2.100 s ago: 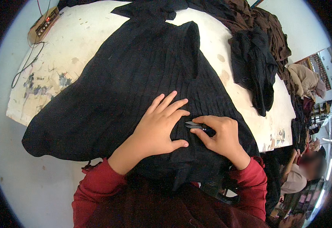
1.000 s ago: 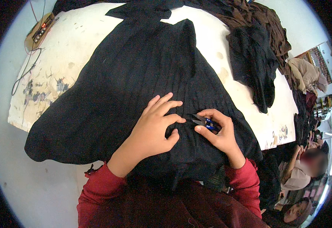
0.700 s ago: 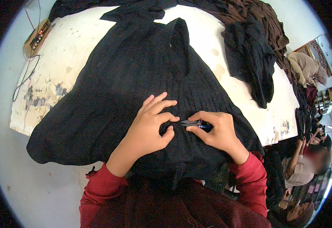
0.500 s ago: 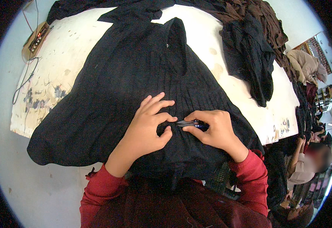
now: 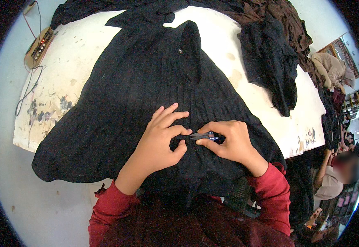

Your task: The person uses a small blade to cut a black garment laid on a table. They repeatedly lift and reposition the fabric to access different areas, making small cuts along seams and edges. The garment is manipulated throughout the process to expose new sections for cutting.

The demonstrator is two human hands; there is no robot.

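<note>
A black gathered garment [image 5: 134, 94] lies spread over the white table, its opening with a dark folded edge at the far end. My left hand [image 5: 159, 140] rests on it; thumb and index finger close on a bit of the cloth while the other fingers fan out. From the right, my right hand [image 5: 233, 140] grips a pair of thread snips [image 5: 204, 136] between thumb and fingers. Their pointed blades face left, slightly parted, close to my left index fingertip. Any thread between the blades is too small to make out.
More black cloth [image 5: 270, 61] is heaped on the white table [image 5: 224, 49] at right, beside brown cloth [image 5: 288, 20]. A small box with switches and a red light [image 5: 40, 47] sits at the far left with its cable. Co-workers [image 5: 329, 181] are along the right side.
Both hands stay almost in place over the garment, and the snips have shifted very slightly left. The view has moved a little.
</note>
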